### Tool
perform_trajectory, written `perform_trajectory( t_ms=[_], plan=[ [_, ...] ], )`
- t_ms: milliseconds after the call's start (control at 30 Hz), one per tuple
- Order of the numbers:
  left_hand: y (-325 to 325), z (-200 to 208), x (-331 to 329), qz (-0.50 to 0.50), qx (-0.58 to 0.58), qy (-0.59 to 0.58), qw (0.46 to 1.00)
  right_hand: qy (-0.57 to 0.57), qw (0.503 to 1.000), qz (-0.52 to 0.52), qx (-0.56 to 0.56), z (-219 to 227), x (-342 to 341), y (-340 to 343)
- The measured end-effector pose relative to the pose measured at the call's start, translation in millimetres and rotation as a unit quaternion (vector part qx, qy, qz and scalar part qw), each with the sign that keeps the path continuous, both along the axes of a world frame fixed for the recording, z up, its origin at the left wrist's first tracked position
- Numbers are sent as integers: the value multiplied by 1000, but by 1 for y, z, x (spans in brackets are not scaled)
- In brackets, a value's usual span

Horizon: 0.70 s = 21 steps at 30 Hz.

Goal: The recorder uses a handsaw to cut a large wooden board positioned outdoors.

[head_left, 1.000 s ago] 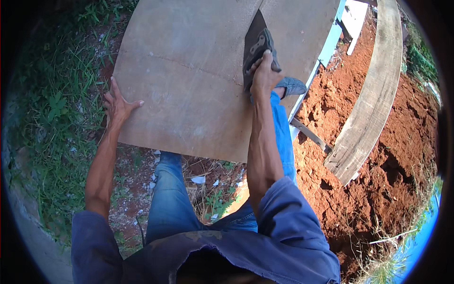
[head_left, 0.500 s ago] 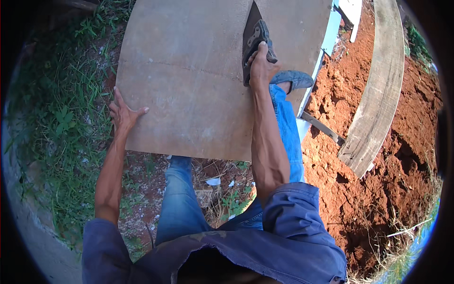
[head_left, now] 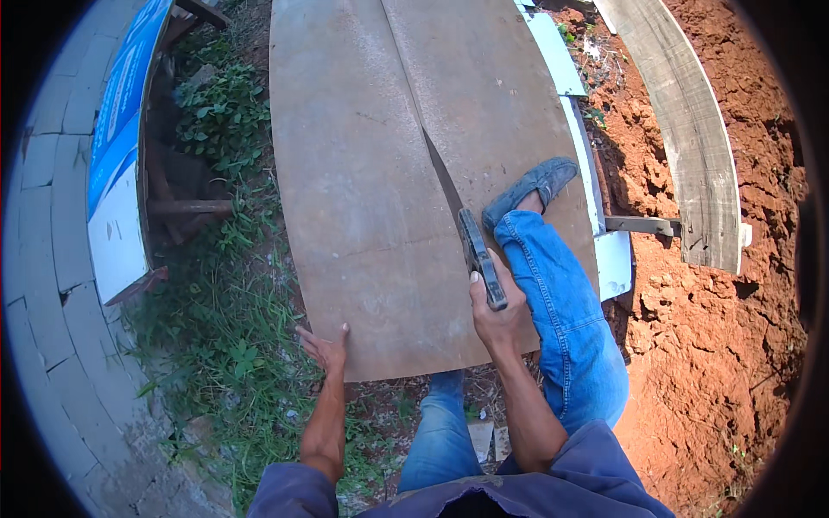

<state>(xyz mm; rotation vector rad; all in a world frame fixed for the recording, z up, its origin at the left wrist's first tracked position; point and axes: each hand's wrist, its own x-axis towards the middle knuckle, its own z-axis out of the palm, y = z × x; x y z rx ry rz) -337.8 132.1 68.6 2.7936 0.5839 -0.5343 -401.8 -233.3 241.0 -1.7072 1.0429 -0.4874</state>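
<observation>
Right fingers [head_left: 477, 295] around handsaw [head_left: 474, 242], blade [head_left: 444, 181] in brown board [head_left: 363, 198], left fingers [head_left: 314, 343] at edge

The top edge cuts off the far end of the brown board [head_left: 345, 198], the weathered plank [head_left: 691, 129] and the blue-and-white panel [head_left: 123, 173]. The board hides the left foot and whatever lies beneath it. On the saw [head_left: 448, 187], the teeth are too small to tell; its handle partly covers the fingers of the right hand [head_left: 501, 315]. The left hand [head_left: 326, 349] looks slightly blurred. Both dark sleeves [head_left: 295, 489] run out at the lower edge.
</observation>
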Motion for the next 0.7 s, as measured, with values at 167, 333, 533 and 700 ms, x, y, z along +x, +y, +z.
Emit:
perform_trajectory(
  t_ms=[167, 333, 533, 700],
  plan=[
    [-60, 51, -74, 546, -118, 103, 823, -17, 998, -11, 56, -9, -18, -25],
    [-31, -8, -125, 559, -503, 169, 637, -22, 997, 5, 78, -13, -21, -19],
    [-27, -27, -131, 514, -499, 209, 665, -14, 999, 26, 38, -18, -25, -1],
    [-20, -36, -129, 510, -518, 206, 655, -49, 998, 26, 24, -22, -20, 11]
  ],
)
